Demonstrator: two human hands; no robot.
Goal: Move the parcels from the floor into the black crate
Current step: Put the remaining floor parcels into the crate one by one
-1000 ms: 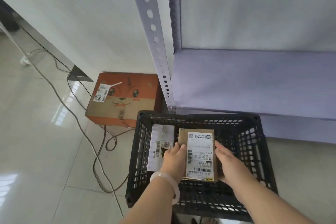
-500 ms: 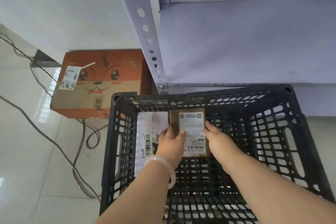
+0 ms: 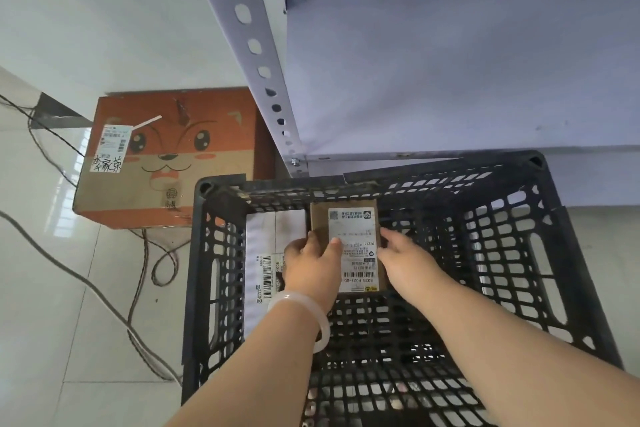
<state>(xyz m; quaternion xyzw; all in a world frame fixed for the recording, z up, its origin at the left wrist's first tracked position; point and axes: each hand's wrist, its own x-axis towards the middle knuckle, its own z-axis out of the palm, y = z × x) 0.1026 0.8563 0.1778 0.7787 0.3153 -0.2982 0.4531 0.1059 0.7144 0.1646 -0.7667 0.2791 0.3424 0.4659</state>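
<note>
A black crate (image 3: pixel 540 253) of open lattice stands on the floor below me. Low inside it is a small brown parcel (image 3: pixel 349 232) with a white shipping label. My left hand (image 3: pixel 311 263), with a pale bangle on the wrist, grips the parcel's left edge, thumb on the label. My right hand (image 3: pixel 405 256) holds its right edge with curled fingers. A white parcel (image 3: pixel 266 246) with a barcode lies in the crate just left of the brown one, partly hidden by my left hand.
An orange cardboard box (image 3: pixel 166 156) with a cartoon face sits on the tiled floor left of the crate. Cables (image 3: pixel 69 274) trail across the floor at the left. A grey metal shelf (image 3: pixel 450 62) with a perforated upright (image 3: pixel 256 45) stands right behind the crate.
My head has moved closer over the crate and looks more steeply down. Both hands have lowered the brown parcel deeper inside the crate, beside the white parcel.
</note>
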